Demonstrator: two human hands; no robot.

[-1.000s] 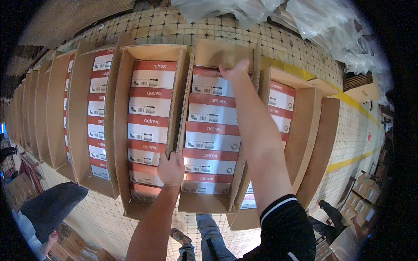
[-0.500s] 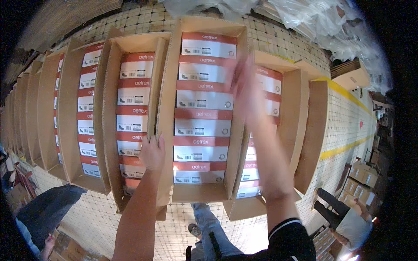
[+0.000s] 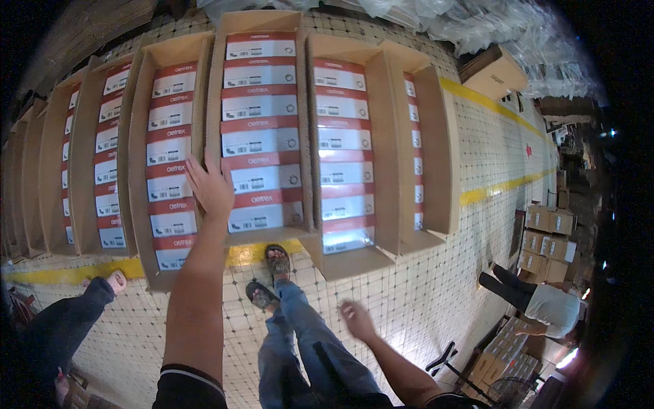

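Observation:
My left hand (image 3: 215, 189) lies with its fingers spread over the adjoining walls of two long open cartons. On its right is the taller middle carton (image 3: 264, 235), holding a column of shoe boxes (image 3: 261, 178) with red lids and white labelled ends. The carton on its left (image 3: 138, 163) holds a similar column of shoe boxes (image 3: 170, 160). My right hand (image 3: 355, 319) hangs above the tiled floor, slightly blurred. Its fingers are loosely curled and apart, with nothing seen in them.
More open cartons (image 3: 388, 157) of shoe boxes stand in a row to both sides. Clear plastic sheeting (image 3: 477, 27) lies beyond them. Yellow tape (image 3: 487, 191) marks the floor. One person (image 3: 545, 307) is at the right near stacked cartons (image 3: 545, 242), another (image 3: 71, 320) at the left.
The view has shifted along the row. My left hand has let go of the carton's edge and spread its fingers. My right hand has dropped from the carton wall to near my legs.

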